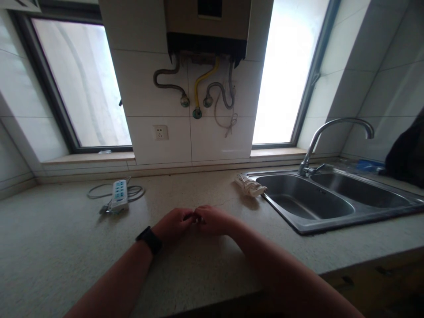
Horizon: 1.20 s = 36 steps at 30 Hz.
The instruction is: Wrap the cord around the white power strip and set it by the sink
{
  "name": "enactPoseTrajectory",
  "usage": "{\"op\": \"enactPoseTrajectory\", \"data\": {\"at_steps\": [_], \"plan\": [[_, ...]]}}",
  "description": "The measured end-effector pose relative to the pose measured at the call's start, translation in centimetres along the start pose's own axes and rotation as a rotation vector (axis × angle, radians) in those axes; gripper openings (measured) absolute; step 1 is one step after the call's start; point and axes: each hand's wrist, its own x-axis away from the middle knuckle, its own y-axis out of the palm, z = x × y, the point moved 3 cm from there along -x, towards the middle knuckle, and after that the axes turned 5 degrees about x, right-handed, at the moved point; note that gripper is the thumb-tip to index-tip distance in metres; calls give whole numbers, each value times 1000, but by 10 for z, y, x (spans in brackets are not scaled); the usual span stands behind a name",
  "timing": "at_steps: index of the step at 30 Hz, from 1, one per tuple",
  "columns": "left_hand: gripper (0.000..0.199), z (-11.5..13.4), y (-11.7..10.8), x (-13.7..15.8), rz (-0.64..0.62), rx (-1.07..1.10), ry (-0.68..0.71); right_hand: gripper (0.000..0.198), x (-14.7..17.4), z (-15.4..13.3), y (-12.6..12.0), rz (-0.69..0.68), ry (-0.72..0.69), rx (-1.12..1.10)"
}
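Observation:
My left hand (174,224), with a black watch (149,240) on its wrist, rests low over the pale speckled countertop (185,278). Its fingers are curled and meet those of my right hand (213,220) at the middle of the counter. The right hand's fingers are bent inward too, closed toward the left fingertips. Whatever may be between the fingertips is too small and hidden to make out. Left of the hands lies a white and blue power strip (119,195) with its grey cord coiled. On the right, a white power strip wrapped in its cord (250,185) lies against the sink's edge.
A steel double sink (281,216) with a curved faucet (318,137) takes up the right side. Above, a water heater (207,26) hangs with hoses to wall valves. One wall socket (160,132) is below. A dark object (406,154) stands at far right.

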Motion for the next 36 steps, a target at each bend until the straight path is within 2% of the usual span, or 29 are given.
{"op": "enactPoseTrajectory", "data": {"at_steps": [4, 6, 8, 11, 15, 18, 21, 23, 25, 27, 29, 31, 33, 34, 36], "plan": [[21, -5, -4, -1, -8, -86, 26, 12, -19, 0, -13, -180, -64, 102], [23, -9, -6, -3, 9, -133, 10, 6, -29, 2, -13, -212, -69, 130], [23, -13, -8, -4, 58, -176, -1, 8, -36, 7, -7, -129, -44, 110], [18, -17, -7, -6, 127, -179, 10, 15, -38, 18, 9, 71, -1, 17], [8, -17, 3, -5, 195, -135, 37, 26, -30, 23, 26, 76, -39, -16], [6, -13, 9, -4, 196, -204, 61, 33, -23, 23, 24, 72, -9, -72], [8, -5, 2, -4, 188, -287, 115, 34, -20, 25, 19, 49, 48, -65], [10, 0, -16, -8, 207, -405, 140, 40, -20, 28, 17, 31, 67, -62], [16, 2, -46, -13, 243, -644, 121, 46, -19, 32, 17, 15, 67, -80], [29, -1, -86, -16, 378, -902, 43, 47, -18, 36, 17, 1, 69, -101], [41, -13, -128, -9, 557, -1087, -92, 45, -18, 39, 17, 0, 79, -114], [55, -33, -161, 8, 752, -1185, -240, 43, -18, 41, 16, 8, 84, -120], [70, -61, -183, 32, 861, -1229, -404, 41, -18, 43, 17, 12, 77, -121], [78, -77, -189, 43, 873, -1238, -481, 41, -18, 43, 18, 12, 72, -121], [98, -108, -199, 64, 820, -1185, -689, 39, -19, 44, 19, 15, 68, -119]]}}
